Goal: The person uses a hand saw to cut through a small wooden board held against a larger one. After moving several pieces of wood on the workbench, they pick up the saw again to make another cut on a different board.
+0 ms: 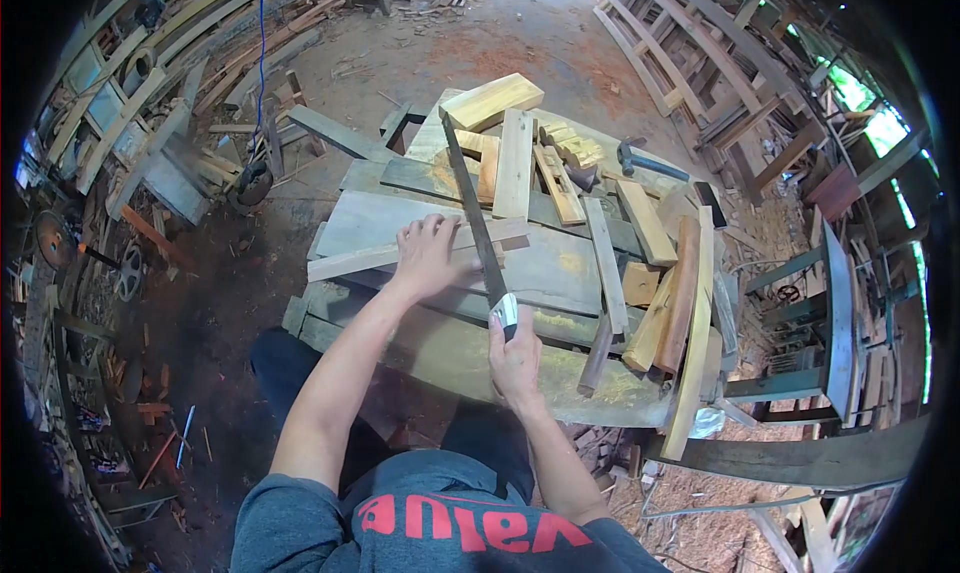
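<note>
Wood: pale strip of wood (415, 252) lies across the near-left part of the workbench (560, 398), running left to right with its right end rising slightly toward the far side.
Left hand: left hand (428, 256) lies palm down on the strip, fingers spread and pointing far, pressing it against the boards beneath.
Right hand: right hand (515, 358) is at the near edge of the bench, fingers curled tight around the handle end of the handsaw (476, 220), where a pale grey band shows just above the fist.
Saw: the dark blade runs from the right hand away to the far side, leaning a little left, and crosses the strip just right of the left hand's fingers; whether the teeth bite into the wood I cannot tell.
Bench top: wide grey planks, overlapped, with many offcuts on them.
Far on the bench: yellow block (492, 101) sits at the far end, beside a narrow upright-running board (514, 165).
Right on the bench: hammer (650, 161) lies far right, its head to the left; a long pale curved piece (696, 343) and a reddish-brown bar (681, 291) lie along the right edge.
Floor: bare earth with sawdust and scraps; stacked timber frames (690, 43) stand far right, more lumber far left.
Person: grey shirt with red lettering at the near edge.
</note>
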Available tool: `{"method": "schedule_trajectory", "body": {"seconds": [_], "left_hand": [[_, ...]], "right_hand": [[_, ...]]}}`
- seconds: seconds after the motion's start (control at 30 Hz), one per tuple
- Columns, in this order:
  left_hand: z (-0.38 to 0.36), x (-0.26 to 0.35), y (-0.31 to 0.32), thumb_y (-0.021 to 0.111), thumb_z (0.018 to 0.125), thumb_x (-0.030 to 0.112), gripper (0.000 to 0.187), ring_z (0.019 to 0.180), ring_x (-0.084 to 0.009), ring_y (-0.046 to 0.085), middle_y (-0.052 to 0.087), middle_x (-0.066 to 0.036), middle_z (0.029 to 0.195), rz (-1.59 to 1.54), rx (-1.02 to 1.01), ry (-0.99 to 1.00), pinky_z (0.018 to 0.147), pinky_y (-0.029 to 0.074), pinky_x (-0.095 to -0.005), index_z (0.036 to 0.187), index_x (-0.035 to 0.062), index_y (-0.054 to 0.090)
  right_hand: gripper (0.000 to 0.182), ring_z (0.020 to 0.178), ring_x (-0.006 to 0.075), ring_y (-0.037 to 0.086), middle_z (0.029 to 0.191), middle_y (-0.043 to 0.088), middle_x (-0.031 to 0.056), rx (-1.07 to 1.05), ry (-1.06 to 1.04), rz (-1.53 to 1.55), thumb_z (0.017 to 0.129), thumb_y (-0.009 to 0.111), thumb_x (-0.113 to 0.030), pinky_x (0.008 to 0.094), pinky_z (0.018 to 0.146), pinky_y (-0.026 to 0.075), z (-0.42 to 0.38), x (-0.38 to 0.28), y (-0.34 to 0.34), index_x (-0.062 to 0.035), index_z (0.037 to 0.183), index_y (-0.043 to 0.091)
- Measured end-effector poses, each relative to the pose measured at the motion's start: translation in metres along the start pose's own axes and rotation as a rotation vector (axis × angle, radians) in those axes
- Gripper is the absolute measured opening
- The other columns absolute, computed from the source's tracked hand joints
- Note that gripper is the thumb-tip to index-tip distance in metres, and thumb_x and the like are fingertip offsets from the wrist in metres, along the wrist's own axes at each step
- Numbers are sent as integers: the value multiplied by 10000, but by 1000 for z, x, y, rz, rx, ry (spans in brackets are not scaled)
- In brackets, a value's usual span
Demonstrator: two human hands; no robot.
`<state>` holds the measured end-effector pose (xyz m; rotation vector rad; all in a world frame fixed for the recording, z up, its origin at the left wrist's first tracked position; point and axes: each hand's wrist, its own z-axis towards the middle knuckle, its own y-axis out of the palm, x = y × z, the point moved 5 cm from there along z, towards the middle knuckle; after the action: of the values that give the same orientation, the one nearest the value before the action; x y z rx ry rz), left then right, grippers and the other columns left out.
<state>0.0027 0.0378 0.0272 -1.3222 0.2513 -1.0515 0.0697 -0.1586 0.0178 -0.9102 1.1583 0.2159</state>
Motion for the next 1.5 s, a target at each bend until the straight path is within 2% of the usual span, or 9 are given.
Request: {"method": "schedule_trajectory", "body": {"seconds": [0.17, 0.5, 0.57, 0.6, 0.77, 0.87, 0.93, 1.13, 1.5], "left_hand": [[-16, -9, -15, 772, 776, 423, 745, 1204, -371, 442, 478, -139, 1297, 52, -14, 77, 1004, 345, -506, 1390, 142, 457], [-40, 2, -6, 707, 807, 155, 380, 975, -383, 500, 518, -176, 1048, -16, 29, 278, 834, 431, -493, 1143, 65, 553], [-37, 2, -3, 663, 826, 117, 338, 955, -390, 503, 514, -189, 1034, 22, 59, 301, 817, 448, -481, 1141, 55, 556], [-37, -1, -4, 637, 832, 89, 324, 954, -391, 505, 514, -194, 1034, 19, 76, 307, 820, 452, -476, 1143, 50, 556], [-29, -14, -11, 553, 805, -25, 423, 952, -368, 519, 519, -180, 1022, -85, -11, 314, 812, 454, -439, 1223, 34, 577], [-28, -5, -12, 705, 793, 103, 471, 944, -355, 516, 521, -152, 1018, -56, -33, 297, 813, 446, -443, 1249, 75, 591], [-29, 3, -16, 768, 769, 158, 520, 939, -351, 514, 518, -143, 1024, -36, -13, 284, 814, 444, -448, 1254, 91, 592], [-23, 1, -15, 863, 666, 235, 684, 1025, -362, 516, 513, -149, 1096, -23, -56, 209, 871, 441, -465, 1280, 117, 587], [-4, 3, -3, 799, 777, 194, 777, 1150, -483, 536, 432, -312, 1401, 148, -386, 213, 993, 454, -502, 1455, 341, 448]], "right_hand": [[272, 801, 497, 633, 860, 639, 285, 19, 44, 18, 963, 603, -216, 528, 661, 487, -6, -1, -3, -34, 1122, 478], [245, 770, 435, 664, 808, 640, 211, 68, 118, 26, 974, 599, -253, 499, 637, 488, -54, 3, -18, -49, 1070, 503], [243, 667, 341, 673, 777, 638, 171, 118, 186, 178, 974, 608, -247, 441, 587, 496, -67, 26, -26, -39, 1058, 514], [222, 610, 75, 605, 728, 611, 48, 152, 176, 251, 978, 616, -196, 241, 509, 477, -72, 22, -38, -32, 1063, 493], [201, 581, 96, 581, 776, 596, 55, 414, 218, 331, 982, 607, -184, 270, 505, 469, -84, 36, -108, -34, 1069, 504], [216, 617, 193, 610, 775, 589, 95, 549, 17, -96, 978, 609, -206, 336, 575, 489, -69, 35, -156, -34, 1078, 525], [297, 778, 406, 629, 833, 613, 194, 533, 3, -323, 959, 621, -279, 477, 662, 496, -59, 45, -172, -39, 1111, 533], [416, 855, 429, 616, 1027, 574, 225, 416, 115, -572, 936, 628, -367, 512, 702, 498, -47, 78, -161, -92, 1231, 526], [526, 972, 377, 509, 1073, 526, 172, 313, 171, -637, 897, 653, -406, 484, 839, 431, -57, 96, -142, -129, 1323, 515]]}}
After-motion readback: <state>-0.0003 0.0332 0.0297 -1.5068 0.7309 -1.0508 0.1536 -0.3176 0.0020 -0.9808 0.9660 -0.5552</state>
